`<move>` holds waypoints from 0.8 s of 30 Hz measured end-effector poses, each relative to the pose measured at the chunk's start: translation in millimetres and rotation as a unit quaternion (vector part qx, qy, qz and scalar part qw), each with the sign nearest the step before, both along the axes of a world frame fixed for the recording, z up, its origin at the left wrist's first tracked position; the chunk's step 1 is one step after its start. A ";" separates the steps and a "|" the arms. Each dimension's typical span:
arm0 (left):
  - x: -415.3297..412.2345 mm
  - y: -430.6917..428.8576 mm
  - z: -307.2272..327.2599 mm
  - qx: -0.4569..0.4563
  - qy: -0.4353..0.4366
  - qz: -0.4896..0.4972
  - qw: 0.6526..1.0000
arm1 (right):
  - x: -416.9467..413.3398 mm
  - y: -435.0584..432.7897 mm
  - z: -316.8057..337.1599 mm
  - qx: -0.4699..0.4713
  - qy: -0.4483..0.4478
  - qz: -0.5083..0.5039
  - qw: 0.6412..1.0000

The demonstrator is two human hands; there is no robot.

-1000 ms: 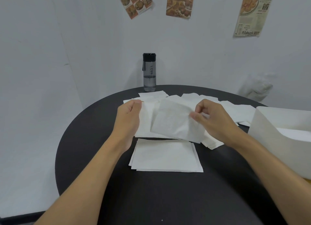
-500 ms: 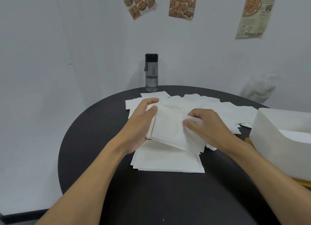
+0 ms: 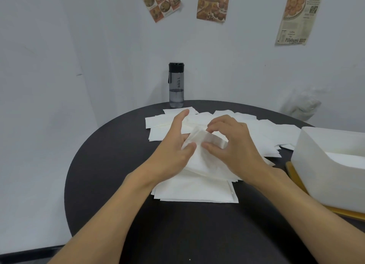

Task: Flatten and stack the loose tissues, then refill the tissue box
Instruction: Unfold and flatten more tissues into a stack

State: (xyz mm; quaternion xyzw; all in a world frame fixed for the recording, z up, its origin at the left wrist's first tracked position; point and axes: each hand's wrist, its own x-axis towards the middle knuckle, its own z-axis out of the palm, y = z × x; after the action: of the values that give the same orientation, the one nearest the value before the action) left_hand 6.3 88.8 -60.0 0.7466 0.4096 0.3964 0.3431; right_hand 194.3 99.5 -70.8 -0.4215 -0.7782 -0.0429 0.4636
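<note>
A white tissue [image 3: 201, 161] hangs just above the flat stack of tissues [image 3: 195, 192] at the table's middle, its upper part folded over. My left hand [image 3: 173, 145] pinches its left edge, thumb on top and fingers stretched out behind. My right hand [image 3: 235, 147] pinches the folded upper edge between thumb and curled fingers. Several loose tissues [image 3: 262, 127] lie spread behind my hands. The white tissue box [image 3: 316, 165] stands open at the right, with white sheets inside it.
The round black table [image 3: 110, 165] ends close on the left and near side. A grey water bottle [image 3: 176, 86] stands at the back edge by the wall. The box rests on a yellow board [image 3: 292, 169]. A white bag [image 3: 300, 105] lies behind the table.
My left hand came in from the loose pile and took the tissue's left edge. Both hands drew together and lowered the tissue toward the stack, and its top folded over.
</note>
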 end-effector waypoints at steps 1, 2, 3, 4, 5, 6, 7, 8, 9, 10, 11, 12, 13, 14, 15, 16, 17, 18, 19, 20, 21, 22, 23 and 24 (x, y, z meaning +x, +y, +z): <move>-0.3 0.2 -0.1 0.002 -0.001 0.002 1.000 | -0.4 0.7 -0.9 0.018 -0.003 -0.007 1.000; -0.5 0.5 -0.4 0.002 -0.004 0.002 1.000 | -0.7 1.2 -1.6 0.034 -0.006 -0.015 0.999; -0.6 1.1 -0.9 0.001 -0.006 0.001 1.000 | -0.5 2.2 -2.5 0.046 -0.010 -0.021 0.999; -0.9 1.4 -1.4 0.000 -0.008 0.001 1.000 | -0.7 2.5 -3.2 0.052 -0.014 -0.024 0.998; -1.0 2.0 -1.9 -0.001 -0.008 0.002 1.000 | -0.6 3.1 -4.3 0.056 -0.017 -0.026 0.998; -1.1 2.6 -2.5 -0.001 -0.008 0.004 1.000 | -0.7 2.9 -4.7 0.060 -0.019 -0.029 0.998; -1.3 2.9 -2.9 -0.002 -0.010 0.005 1.000 | -0.3 2.9 -4.8 0.065 -0.020 -0.032 0.997; -1.4 3.1 -3.2 -0.003 -0.015 0.004 1.000 | 0.3 2.6 -4.5 0.068 -0.019 -0.035 0.997; -1.5 3.0 -3.3 -0.003 -0.021 0.003 1.000 | 1.1 2.1 -4.1 0.071 -0.017 -0.035 0.997; -1.6 3.0 -3.4 0.000 -0.024 0.002 1.000 | 1.5 1.8 -3.8 0.071 -0.018 -0.033 0.997; -1.6 2.7 -3.2 0.005 -0.024 0.000 1.000 | 2.1 1.6 -3.7 0.069 -0.019 -0.026 0.997; -1.5 2.3 -2.9 0.012 -0.022 -0.004 1.000 | 2.5 1.1 -3.2 0.062 -0.019 -0.015 0.998; -1.4 2.0 -2.6 0.020 -0.020 -0.008 1.000 | 3.0 0.9 -3.0 0.055 -0.020 -0.004 0.998; -1.2 1.7 -2.4 0.026 -0.018 -0.013 0.999 | 3.0 0.3 -2.7 0.051 -0.021 0.001 0.998; -1.2 1.3 -2.2 0.031 -0.015 -0.016 0.999 | 2.7 -0.4 -2.6 0.052 -0.022 0.000 0.998; -1.3 1.0 -2.2 0.035 -0.011 -0.018 0.999 | 2.2 -1.3 -2.2 0.054 -0.020 -0.002 0.998; -1.3 0.8 -2.1 0.036 -0.007 -0.019 0.999 | 1.7 -2.2 -1.4 0.058 -0.016 -0.003 0.998; -1.2 0.7 -2.2 0.036 -0.003 -0.018 0.999 | 1.3 -2.8 -0.6 0.061 -0.014 -0.003 0.998; -1.0 0.5 -2.3 0.034 -0.001 -0.017 0.999 | 0.7 -3.3 -0.2 0.067 -0.015 -0.005 0.998; -0.9 0.2 -2.3 0.032 0.001 -0.016 0.999 | -0.1 -3.4 -0.1 0.074 -0.019 -0.008 0.997; -1.1 0.0 -2.4 0.030 0.002 -0.014 0.999 | -0.4 -3.1 -0.1 0.079 -0.023 -0.011 0.997; -1.4 -0.1 -2.6 0.027 0.003 -0.013 1.000 | -0.3 -2.8 -0.1 0.080 -0.024 -0.011 0.996; -1.5 -0.3 -2.4 0.025 0.003 -0.011 1.000 | 0.0 -2.4 -0.1 0.081 -0.024 -0.010 0.996; -1.5 -0.5 -2.2 0.025 0.003 -0.009 1.000 | 0.3 -2.5 -0.2 0.084 -0.026 -0.011 0.996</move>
State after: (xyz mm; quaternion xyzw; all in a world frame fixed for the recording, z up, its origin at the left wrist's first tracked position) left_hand 4.7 88.3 -62.2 0.7598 0.3941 0.4013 0.3262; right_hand 194.6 97.1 -71.0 -0.3883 -0.7790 -0.1242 0.4764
